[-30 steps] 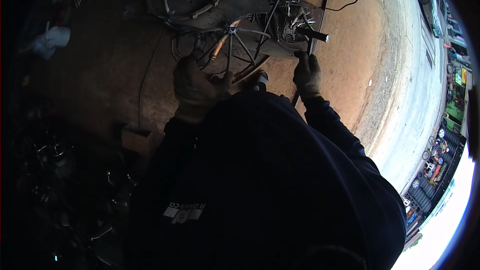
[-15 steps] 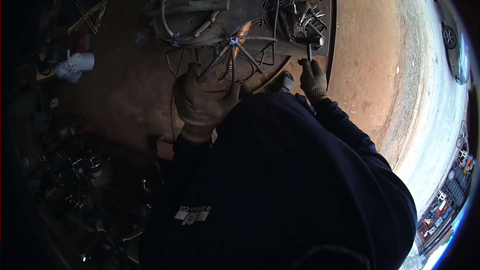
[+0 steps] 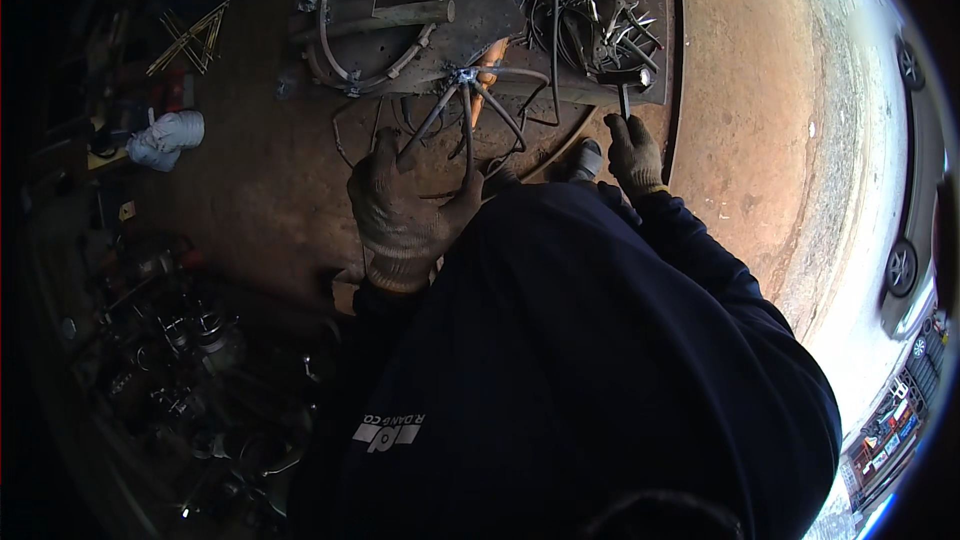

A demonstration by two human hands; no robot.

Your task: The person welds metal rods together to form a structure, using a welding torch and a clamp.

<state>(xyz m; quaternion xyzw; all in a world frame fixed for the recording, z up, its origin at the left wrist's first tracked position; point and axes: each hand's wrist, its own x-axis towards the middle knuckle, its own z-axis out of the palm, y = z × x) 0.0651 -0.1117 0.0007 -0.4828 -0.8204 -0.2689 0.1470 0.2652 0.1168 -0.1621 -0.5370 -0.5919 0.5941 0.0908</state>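
Observation:
In a grey work glove, my left hand (image 3: 402,210) grips the near ends of a metal rod frame (image 3: 466,105), its thumb and fingers spread around separate legs. Several bent rods fan out from one joint at the top of this frame, which rests against the edge of a dark metal worktable (image 3: 400,120). My right hand (image 3: 635,155), also gloved, is closed around the handle of a hammer (image 3: 624,98). The hammer's head lies over the worktable's near right edge, beside a pile of metal tools. Behind the frame's joint is an orange part (image 3: 489,72).
A ring of bent rod (image 3: 325,15) and a short bar (image 3: 420,12) lie on the worktable. Tools and metal pieces (image 3: 610,25) are heaped on its right. White cloth (image 3: 168,138) and thin yellowish rods (image 3: 190,38) sit at left. A parked car (image 3: 912,170) stands far right.
The whole view has shifted slightly, and more of the car at right is visible. Both hands keep their holds on the rod frame and the hammer.

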